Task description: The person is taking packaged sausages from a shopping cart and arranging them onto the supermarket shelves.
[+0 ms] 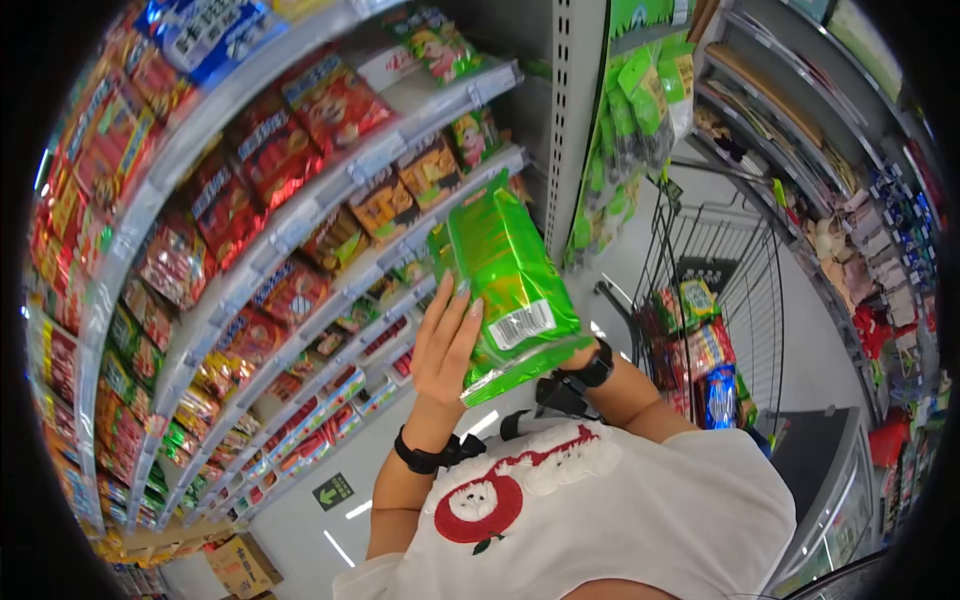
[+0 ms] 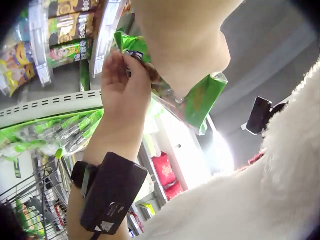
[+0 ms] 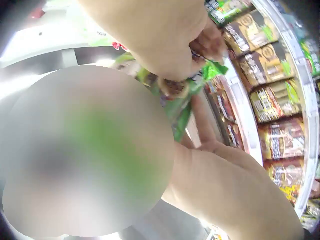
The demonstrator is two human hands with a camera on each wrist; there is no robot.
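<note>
A shiny green snack bag [image 1: 510, 270] with a barcode label low on its face is held up in front of the person's chest. The left hand [image 1: 445, 345] grips its left side, several fingers lying across the barcode face. In the head view the right hand is hidden behind the bag, with only its wrist and black band showing at the lower right. The left wrist view shows that right hand [image 2: 127, 82] holding the bag's far side. Curled fingers of the right hand [image 3: 207, 45] also appear by the bag [image 3: 182, 115] in the right wrist view.
Shelves of packaged snacks [image 1: 240, 190] fill the left side. A wire shopping cart [image 1: 780, 290] with several packs [image 1: 705, 350] stands at the right. Green hanging packs [image 1: 640, 100] line the shelf end. A cardboard box [image 1: 243, 566] lies low at the left.
</note>
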